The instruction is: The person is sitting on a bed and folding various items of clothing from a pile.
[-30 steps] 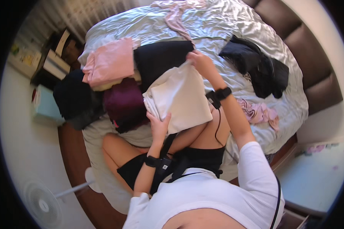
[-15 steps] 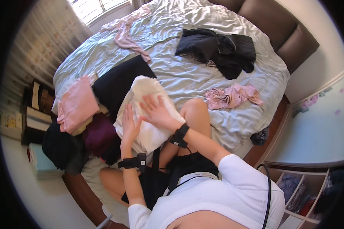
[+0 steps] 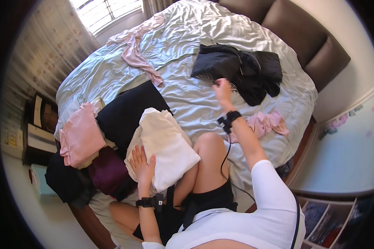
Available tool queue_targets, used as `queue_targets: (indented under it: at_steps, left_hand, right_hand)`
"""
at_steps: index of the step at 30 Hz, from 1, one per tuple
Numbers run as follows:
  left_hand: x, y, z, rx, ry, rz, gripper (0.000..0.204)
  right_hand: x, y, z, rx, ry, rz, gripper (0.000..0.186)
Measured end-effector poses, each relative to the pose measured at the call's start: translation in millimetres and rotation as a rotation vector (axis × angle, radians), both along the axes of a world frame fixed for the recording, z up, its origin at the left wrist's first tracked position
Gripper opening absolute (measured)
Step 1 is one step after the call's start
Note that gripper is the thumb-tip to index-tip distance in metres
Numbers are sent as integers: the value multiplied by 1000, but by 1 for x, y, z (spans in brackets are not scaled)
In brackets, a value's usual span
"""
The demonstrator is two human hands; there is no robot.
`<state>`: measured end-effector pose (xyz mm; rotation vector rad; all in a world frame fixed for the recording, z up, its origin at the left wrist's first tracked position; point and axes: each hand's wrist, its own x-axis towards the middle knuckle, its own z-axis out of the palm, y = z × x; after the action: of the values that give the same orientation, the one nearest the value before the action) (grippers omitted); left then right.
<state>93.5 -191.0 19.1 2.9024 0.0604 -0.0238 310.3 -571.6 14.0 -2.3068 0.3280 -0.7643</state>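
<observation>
A folded white garment point(image 3: 172, 151) lies across my lap. My left hand point(image 3: 142, 166) rests flat on its left side, fingers stretched out. My right hand point(image 3: 223, 90) is reaching out over the bed, its fingers curled together at the near edge of a black zipped jacket point(image 3: 253, 72); they appear to pinch that edge, though the fingertips are partly hidden. Close to my right forearm is a crumpled pink garment point(image 3: 259, 124). Beyond the white garment lies a folded black cloth point(image 3: 131, 108).
Left of me are a folded pink garment point(image 3: 82, 135), a purple one point(image 3: 108, 172) and a dark heap point(image 3: 64, 180). Another pink garment point(image 3: 139, 62) trails across the far sheet point(image 3: 183, 50). A brown headboard point(image 3: 299, 37) stands far right; an open drawer point(image 3: 328, 216) is lower right.
My right hand has left the white garment and moved forward and right to the black jacket. My left hand stays on the white garment. The view has shifted a little.
</observation>
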Motion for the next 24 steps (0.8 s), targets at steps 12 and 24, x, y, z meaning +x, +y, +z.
queue_targets:
  at_steps: [12,24]
  left_hand:
    - [3,2,9,-77,62,34,67]
    - [57,-84,211,-809,-332,-589,43]
  right_hand:
    - [107,-68,38,-188,-62,-92,34]
    - [-11,-10,398,637,-714,571,31]
